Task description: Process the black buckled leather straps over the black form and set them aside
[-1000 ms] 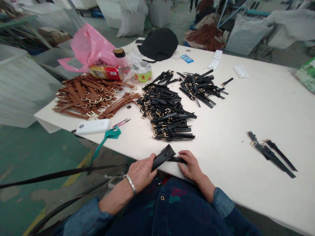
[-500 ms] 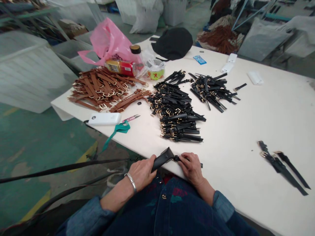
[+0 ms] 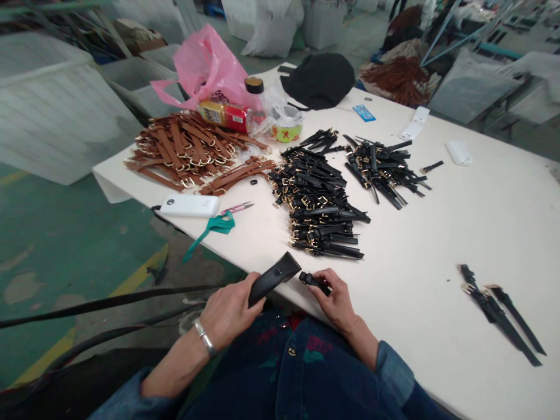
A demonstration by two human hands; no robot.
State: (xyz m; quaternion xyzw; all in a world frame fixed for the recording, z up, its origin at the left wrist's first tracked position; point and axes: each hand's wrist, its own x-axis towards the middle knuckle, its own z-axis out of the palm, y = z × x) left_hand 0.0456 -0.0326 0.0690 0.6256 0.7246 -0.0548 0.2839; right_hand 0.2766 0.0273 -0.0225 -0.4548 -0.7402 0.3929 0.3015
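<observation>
My left hand (image 3: 230, 306) is wrapped round a black tool with a flared flat end (image 3: 276, 277), tilted up to the right over the table's near edge. Just right of that end, my right hand (image 3: 336, 297) pinches a short black buckle strap (image 3: 313, 281) between thumb and fingers. The tool and strap are close but apart. Beyond my hands lies a dense stack of black buckle straps (image 3: 321, 213) with gold-coloured buckles. Behind it to the right is a looser heap of black straps (image 3: 380, 169).
Brown buckle straps (image 3: 184, 149) are piled at left. A white power bank (image 3: 190, 205), pink thread snips (image 3: 237, 207) and green cloth strip (image 3: 222, 224) lie near the left edge. Separate black straps (image 3: 494, 309) lie right. A pink bag (image 3: 210, 64) and black cap (image 3: 321, 80) stand behind.
My left hand and the black tool have drawn left, away from the strap. My right hand has turned the strap, so its looped end now shows more. The view has shifted slightly.
</observation>
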